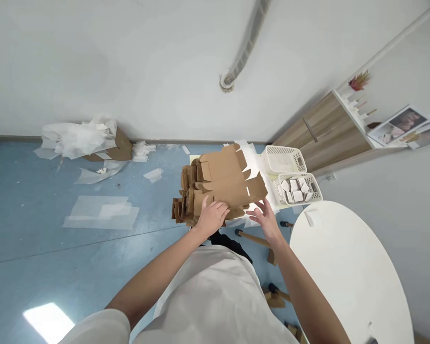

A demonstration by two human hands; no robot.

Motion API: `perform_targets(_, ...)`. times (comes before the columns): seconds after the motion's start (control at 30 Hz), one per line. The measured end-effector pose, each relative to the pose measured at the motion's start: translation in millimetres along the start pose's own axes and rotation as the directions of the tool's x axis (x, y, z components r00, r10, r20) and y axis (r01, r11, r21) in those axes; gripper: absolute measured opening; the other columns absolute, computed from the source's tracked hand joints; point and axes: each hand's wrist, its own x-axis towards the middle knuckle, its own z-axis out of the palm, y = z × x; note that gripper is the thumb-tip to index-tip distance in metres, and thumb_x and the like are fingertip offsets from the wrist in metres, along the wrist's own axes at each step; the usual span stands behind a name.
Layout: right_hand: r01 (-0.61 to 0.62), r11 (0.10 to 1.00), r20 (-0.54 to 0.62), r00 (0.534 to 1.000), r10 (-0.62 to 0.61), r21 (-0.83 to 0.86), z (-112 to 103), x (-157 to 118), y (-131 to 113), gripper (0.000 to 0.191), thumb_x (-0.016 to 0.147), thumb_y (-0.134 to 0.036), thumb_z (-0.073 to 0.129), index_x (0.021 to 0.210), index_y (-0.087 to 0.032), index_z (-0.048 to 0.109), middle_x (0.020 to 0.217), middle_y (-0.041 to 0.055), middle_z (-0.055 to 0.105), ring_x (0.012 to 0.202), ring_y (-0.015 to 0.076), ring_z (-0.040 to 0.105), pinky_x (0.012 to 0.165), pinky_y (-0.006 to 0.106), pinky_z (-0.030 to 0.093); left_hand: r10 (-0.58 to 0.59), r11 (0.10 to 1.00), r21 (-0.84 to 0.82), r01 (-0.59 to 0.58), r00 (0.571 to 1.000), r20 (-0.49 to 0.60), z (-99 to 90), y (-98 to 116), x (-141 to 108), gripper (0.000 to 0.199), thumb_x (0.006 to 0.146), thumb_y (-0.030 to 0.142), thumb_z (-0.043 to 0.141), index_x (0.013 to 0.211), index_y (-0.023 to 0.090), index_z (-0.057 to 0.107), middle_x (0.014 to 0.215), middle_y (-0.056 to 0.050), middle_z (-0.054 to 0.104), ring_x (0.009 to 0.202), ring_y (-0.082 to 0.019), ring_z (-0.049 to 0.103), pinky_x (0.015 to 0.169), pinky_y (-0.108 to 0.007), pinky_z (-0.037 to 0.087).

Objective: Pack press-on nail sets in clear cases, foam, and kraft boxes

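A flat, unfolded brown cardboard box blank (224, 174) lies on top of a stack of similar folded cardboard pieces (186, 196) in front of me. My left hand (212, 216) rests on the near edge of the blank, fingers laid over the board and thumb apart. At the blank's right end, my right hand (265, 220) is open, its fingertips at the corner of the end flap and its thumb spread away. Whether those fingertips press on the flap is hard to see. White sheet material (252, 160) shows under the stack's right side.
Two white plastic baskets stand to the right: the far basket (284, 148) and a nearer basket (317, 192) holding several small white pieces. A round white table (351, 267) is at my right. A wooden cabinet (329, 129) lines the wall. At left, white wrapping (80, 138) covers a carton (123, 145).
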Motion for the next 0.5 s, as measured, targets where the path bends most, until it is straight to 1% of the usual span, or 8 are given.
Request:
perform_targets(0.07, 0.013, 0.999, 0.002, 1.000, -0.013, -0.040, -1, 0, -5, 0.070, 0.068, -0.046, 0.062, 0.129, -0.032, 0.031, 0.127, 0.0083, 0.046, 0.086, 0.0188, 0.062, 0.078, 0.037, 0.049, 0.040, 0.999, -0.001, -0.040, 0.999, 0.009, 5.6, 10, 3, 0.023, 0.088, 0.026, 0.036, 0.086, 0.022, 0.059, 0.085, 0.000, 0.064, 0.079, -0.015, 0.056, 0.103, -0.050, 0.009)
perform_targets(0.1, 0.017, 0.999, -0.019, 1.000, -0.017, -0.047, -1, 0, -5, 0.068, 0.067, -0.044, 0.063, 0.127, -0.030, 0.034, 0.122, 0.0082, 0.051, 0.085, 0.0186, 0.062, 0.076, 0.036, 0.050, 0.062, 0.998, 0.001, -0.062, 0.998, 0.016, 8.7, 15, 5, 0.022, 0.088, 0.026, 0.037, 0.088, 0.022, 0.059, 0.086, 0.000, 0.065, 0.079, -0.015, 0.056, 0.103, -0.050, 0.008)
perform_targets(0.17, 0.011, 0.999, -0.094, 0.995, -0.015, -0.042, -1, 2, -2, 0.061, 0.068, -0.041, 0.062, 0.122, -0.027, 0.039, 0.113, 0.0074, 0.057, 0.083, 0.0179, 0.061, 0.074, 0.035, 0.050, 0.112, 0.994, 0.008, -0.113, 0.993, 0.037, 14.9, 25, 7, 0.022, 0.088, 0.026, 0.038, 0.091, 0.023, 0.059, 0.088, -0.001, 0.065, 0.078, -0.015, 0.056, 0.104, -0.050, 0.008)
perform_targets(0.27, -0.015, 1.000, -0.210, 0.978, 0.016, 0.004, -7, 3, 6, 0.052, 0.067, -0.038, 0.062, 0.114, -0.024, 0.044, 0.103, 0.0056, 0.061, 0.077, 0.0163, 0.062, 0.073, 0.035, 0.050, 0.183, 0.982, 0.029, -0.185, 0.981, 0.071, 21.7, 39, 12, 0.022, 0.088, 0.027, 0.040, 0.095, 0.024, 0.060, 0.091, -0.002, 0.066, 0.081, -0.016, 0.057, 0.104, -0.051, 0.006)
perform_targets(0.33, -0.013, 0.998, -0.237, 0.971, 0.026, 0.058, -15, 2, 11, 0.050, 0.065, -0.036, 0.063, 0.110, -0.024, 0.045, 0.100, 0.0048, 0.062, 0.076, 0.0158, 0.062, 0.073, 0.035, 0.050, 0.212, 0.975, 0.048, -0.217, 0.973, 0.089, 24.3, 46, 16, 0.022, 0.087, 0.029, 0.041, 0.096, 0.024, 0.060, 0.093, -0.002, 0.066, 0.083, -0.017, 0.057, 0.104, -0.052, 0.005)
perform_targets(0.4, 0.021, 0.992, -0.245, 0.969, 0.011, 0.128, -27, -2, 16, 0.049, 0.064, -0.036, 0.064, 0.108, -0.024, 0.045, 0.096, 0.0038, 0.063, 0.078, 0.0158, 0.062, 0.075, 0.035, 0.050, 0.230, 0.969, 0.070, -0.237, 0.968, 0.097, 26.9, 53, 21, 0.022, 0.086, 0.032, 0.043, 0.099, 0.024, 0.060, 0.096, -0.003, 0.066, 0.085, -0.017, 0.057, 0.104, -0.053, 0.005)
perform_targets(0.5, 0.032, 0.977, -0.277, 0.960, 0.029, 0.210, -49, -10, 25, 0.047, 0.064, -0.036, 0.064, 0.104, -0.023, 0.045, 0.080, 0.0004, 0.063, 0.073, 0.0157, 0.063, 0.073, 0.034, 0.050, 0.261, 0.956, 0.112, -0.271, 0.960, 0.103, 34.9, 69, 28, 0.023, 0.086, 0.032, 0.043, 0.101, 0.024, 0.059, 0.099, -0.003, 0.066, 0.086, -0.017, 0.057, 0.103, -0.054, 0.005)
